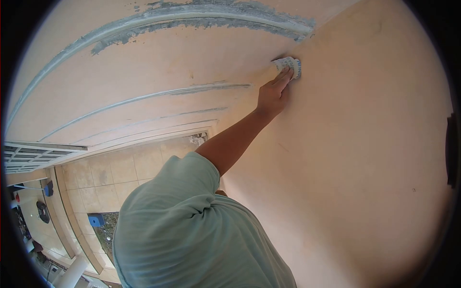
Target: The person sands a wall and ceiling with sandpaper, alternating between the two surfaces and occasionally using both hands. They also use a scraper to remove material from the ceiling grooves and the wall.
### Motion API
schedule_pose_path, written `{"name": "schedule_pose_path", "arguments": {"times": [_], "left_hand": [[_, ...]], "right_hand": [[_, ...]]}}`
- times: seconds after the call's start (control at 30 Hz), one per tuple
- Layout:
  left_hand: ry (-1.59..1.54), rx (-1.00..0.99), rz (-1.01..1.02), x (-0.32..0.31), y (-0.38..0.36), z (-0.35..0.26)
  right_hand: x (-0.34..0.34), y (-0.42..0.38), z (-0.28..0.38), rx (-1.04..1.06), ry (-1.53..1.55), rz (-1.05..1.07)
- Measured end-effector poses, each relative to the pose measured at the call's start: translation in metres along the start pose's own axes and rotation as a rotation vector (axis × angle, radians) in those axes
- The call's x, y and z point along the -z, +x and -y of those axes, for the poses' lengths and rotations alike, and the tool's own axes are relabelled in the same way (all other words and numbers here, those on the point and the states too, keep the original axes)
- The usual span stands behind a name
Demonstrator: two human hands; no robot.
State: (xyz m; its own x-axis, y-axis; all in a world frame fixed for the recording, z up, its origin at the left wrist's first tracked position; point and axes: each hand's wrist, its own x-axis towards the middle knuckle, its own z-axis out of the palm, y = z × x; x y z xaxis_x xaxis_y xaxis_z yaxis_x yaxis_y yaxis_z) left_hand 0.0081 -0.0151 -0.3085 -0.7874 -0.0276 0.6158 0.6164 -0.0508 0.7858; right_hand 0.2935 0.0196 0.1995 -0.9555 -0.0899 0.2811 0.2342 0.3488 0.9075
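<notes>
My left hand is high on the peach-coloured wall, near the corner where two wall faces meet. Its fingers are together, pressing a crumpled pale sheet with blue print flat against the surface. The bare forearm reaches up from a light green sleeve. Only a small patch of skin shows beside the shirt at chest level, and what it belongs to is unclear. I do not see my right hand.
Grey patched strips curve along the wall face at the upper left. A window grille is at the left edge. Below lie floor tiles, a blue object by a patch of ground, and a pale column.
</notes>
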Motion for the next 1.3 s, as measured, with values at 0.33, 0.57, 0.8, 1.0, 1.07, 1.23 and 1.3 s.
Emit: {"name": "schedule_pose_path", "arguments": {"times": [0.33,0.57,0.8,1.0,1.07,1.23,1.3], "left_hand": [[0.289,0.691,0.571,0.062,-0.128,0.073],[0.103,0.685,0.484,0.113,-0.090,0.047],[-0.207,0.768,0.434,0.181,-0.102,0.035],[-0.482,0.774,0.436,0.241,-0.078,-0.018],[-0.536,0.750,0.414,0.257,-0.074,-0.018],[-0.598,0.695,0.337,0.269,-0.028,-0.050],[-0.658,0.614,0.361,0.279,-0.001,-0.067]], "right_hand": [[-0.002,0.001,0.004,-0.061,0.033,-0.022],[-0.017,-0.002,0.003,-0.010,0.096,-0.153],[-0.032,-0.014,0.144,-0.489,0.179,-0.270],[-0.079,-0.015,0.317,-0.491,0.566,-0.071],[-0.088,-0.013,0.323,-0.517,0.591,-0.176],[-0.078,0.029,0.352,-0.313,1.103,-0.039],[-0.057,0.052,0.370,-0.133,1.717,0.036]]}}
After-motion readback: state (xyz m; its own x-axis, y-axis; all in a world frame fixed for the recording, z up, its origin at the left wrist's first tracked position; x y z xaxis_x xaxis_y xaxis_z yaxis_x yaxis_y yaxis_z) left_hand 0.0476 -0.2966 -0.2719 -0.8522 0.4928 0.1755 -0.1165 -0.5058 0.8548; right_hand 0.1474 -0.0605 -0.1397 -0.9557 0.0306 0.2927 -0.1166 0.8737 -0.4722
